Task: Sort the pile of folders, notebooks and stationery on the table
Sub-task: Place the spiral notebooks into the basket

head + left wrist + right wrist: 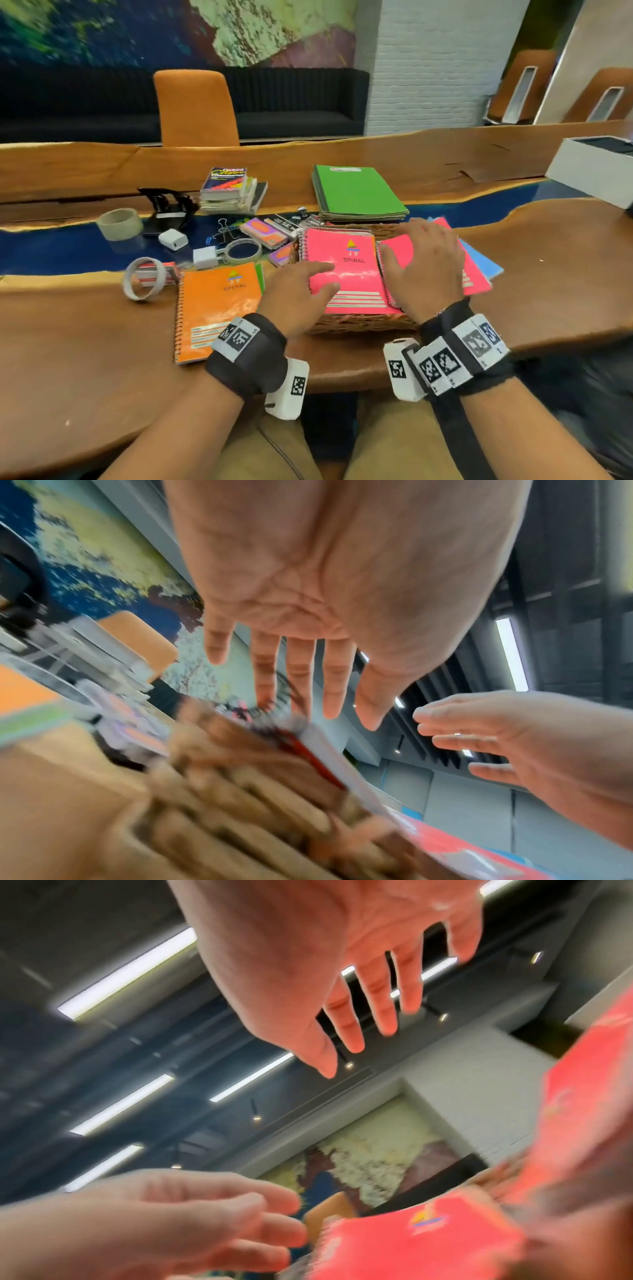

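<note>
Fingers [322, 267] of both hands spread above glossy pink spiral notebooks [342, 267]; wicker basket [359, 323] beneath.

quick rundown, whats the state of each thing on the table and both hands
left hand: open, over left pink notebook
right hand: open, over right pink notebook
left pink notebook: closed, flat on basket stack
right pink notebook: closed, partly covered by hand
orange notebook: closed, flat on table
green folders: closed, stacked
basket: holding notebooks
books: closed, stacked

My head camera looks down at the table [85, 342]; both close wrist cameras face upward, sharing my hands.
</note>
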`<state>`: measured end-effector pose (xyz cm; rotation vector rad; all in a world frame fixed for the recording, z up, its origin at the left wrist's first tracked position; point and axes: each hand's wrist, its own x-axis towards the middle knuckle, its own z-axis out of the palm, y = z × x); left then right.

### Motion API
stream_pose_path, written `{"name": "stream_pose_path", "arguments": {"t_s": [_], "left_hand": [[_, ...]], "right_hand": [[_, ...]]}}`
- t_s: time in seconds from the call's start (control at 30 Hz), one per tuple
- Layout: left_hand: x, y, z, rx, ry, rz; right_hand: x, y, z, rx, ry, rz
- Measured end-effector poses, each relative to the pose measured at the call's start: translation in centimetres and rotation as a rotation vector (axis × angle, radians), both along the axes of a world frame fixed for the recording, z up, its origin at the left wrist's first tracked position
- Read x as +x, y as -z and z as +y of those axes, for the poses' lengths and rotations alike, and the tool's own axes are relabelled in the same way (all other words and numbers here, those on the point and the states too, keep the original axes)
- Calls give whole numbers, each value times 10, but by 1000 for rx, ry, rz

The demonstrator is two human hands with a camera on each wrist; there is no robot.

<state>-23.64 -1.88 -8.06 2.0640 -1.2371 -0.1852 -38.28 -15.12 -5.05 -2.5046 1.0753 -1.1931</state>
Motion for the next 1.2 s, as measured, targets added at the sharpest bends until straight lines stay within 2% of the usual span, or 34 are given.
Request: {"name": "stream_pose_path", "arguments": {"t_s": [0.07, 0.13, 0.2, 0.27, 0.33, 0.37, 0.43, 0.6, 0.67, 0.77, 0.87, 0.97, 1.13, 1.2], "left_hand": [[20, 3, 19, 20, -114, 23], [41, 10, 39, 55, -262, 16], [63, 16, 61, 148, -456, -14], [84, 23, 84, 328, -618, -56], [98, 30, 103, 461, -680, 1], [102, 32, 112, 457, -684, 77], [104, 38, 119, 404, -650, 163], [101, 32, 122, 235, -694, 207], [101, 23, 121, 82, -695, 237], [104, 12, 121, -172, -680, 191], [109, 3, 118, -355, -681, 124], [96, -10, 107, -519, -645, 173], [62, -8, 70, -570, -535, 252], [52, -5, 56, -563, -447, 339]], "right_hand": [[24, 0, 23, 21, -186, -87], [45, 3, 48, 60, -329, -96], [65, 9, 72, 118, -461, -48], [80, 17, 92, 181, -568, 35], [92, 26, 105, 189, -626, 98], [98, 30, 111, 188, -647, 118], [104, 35, 117, 182, -672, 149], [110, 39, 124, 201, -692, 178], [109, 39, 121, 201, -689, 187], [108, 36, 115, 227, -689, 186], [107, 28, 111, 301, -684, 133], [101, 20, 107, 386, -656, 147], [79, 5, 86, 439, -489, 60], [66, 1, 71, 434, -423, 62]]}}
